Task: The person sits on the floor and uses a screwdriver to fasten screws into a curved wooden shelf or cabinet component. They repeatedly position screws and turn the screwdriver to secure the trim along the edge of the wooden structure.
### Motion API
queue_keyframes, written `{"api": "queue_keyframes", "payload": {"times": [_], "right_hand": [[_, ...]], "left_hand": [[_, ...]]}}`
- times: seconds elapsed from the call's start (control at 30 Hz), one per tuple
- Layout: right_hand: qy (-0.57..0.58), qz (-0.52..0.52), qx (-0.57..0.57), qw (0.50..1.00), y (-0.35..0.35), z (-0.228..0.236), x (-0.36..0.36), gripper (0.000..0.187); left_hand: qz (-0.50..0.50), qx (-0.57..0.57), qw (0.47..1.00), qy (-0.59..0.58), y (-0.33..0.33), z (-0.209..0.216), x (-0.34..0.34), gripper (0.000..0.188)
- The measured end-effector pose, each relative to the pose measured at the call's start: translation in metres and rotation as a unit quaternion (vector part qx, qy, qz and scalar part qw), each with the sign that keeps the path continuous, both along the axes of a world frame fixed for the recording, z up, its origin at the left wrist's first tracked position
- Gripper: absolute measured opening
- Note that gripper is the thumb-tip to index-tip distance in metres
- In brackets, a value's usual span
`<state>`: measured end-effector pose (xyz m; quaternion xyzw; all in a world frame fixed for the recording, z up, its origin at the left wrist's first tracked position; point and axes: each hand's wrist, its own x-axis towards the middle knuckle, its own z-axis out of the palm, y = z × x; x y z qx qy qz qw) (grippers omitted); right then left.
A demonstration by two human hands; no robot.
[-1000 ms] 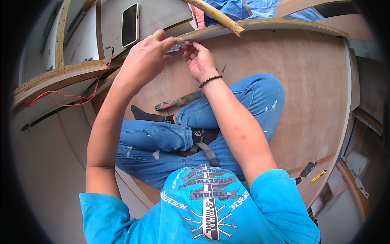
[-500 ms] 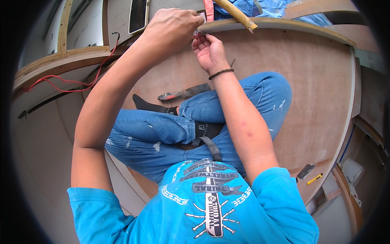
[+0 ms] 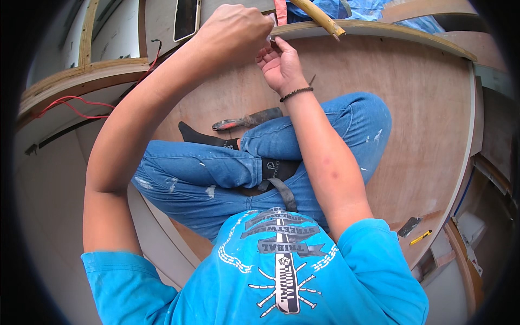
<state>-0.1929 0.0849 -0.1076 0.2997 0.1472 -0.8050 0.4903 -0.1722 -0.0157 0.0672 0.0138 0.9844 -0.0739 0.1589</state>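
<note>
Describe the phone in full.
The phone is a slim rectangle with rounded corners, a dark screen and a pale rim or case. It lies face up on a grey panel, just left of the left hand. The picture's top edge cuts off its far end.

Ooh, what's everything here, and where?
small shiny object: one, silvery, between hands
rectangular phone: one, dark, top left
rough wooden stick: one, tan, top
crumpled plastic sheet: one, blue, top
thin wire: one, red, left
elongated tool: one, red-and-black, past legs
slim tool: one, yellow, lower right
flat wooden panel: one, brown, beneath
beaded bracelet: one, black, right wrist
printed T-shirt: one, blue, torso
denim jeans: one pair, blue, legs
left hand, right hand: two, bare, top
</note>
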Motion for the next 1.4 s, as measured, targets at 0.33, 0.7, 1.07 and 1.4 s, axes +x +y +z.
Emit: {"api": "queue_keyframes", "payload": {"times": [0.33,0.7,1.07,1.4], "right_hand": [[0.007,-0.035,-0.042,0.998,-0.006,-0.004,0.010,0.029],[0.012,-0.062,-0.043,0.997,-0.003,0.010,0.011,0.032],[0.020,-0.080,-0.046,0.995,-0.006,0.012,0.017,0.027],[0.016,-0.072,-0.020,0.997,-0.010,0.009,0.018,0.028]], "left_hand": [[0.162,0.012,0.981,-0.102,0.014,0.024,-0.007,0.050],[0.259,-0.028,0.933,-0.249,0.031,0.039,-0.037,0.039],[0.238,0.018,0.951,-0.196,0.029,0.034,-0.025,0.055],[0.269,-0.045,0.952,-0.138,0.032,0.033,-0.021,0.053]]}}
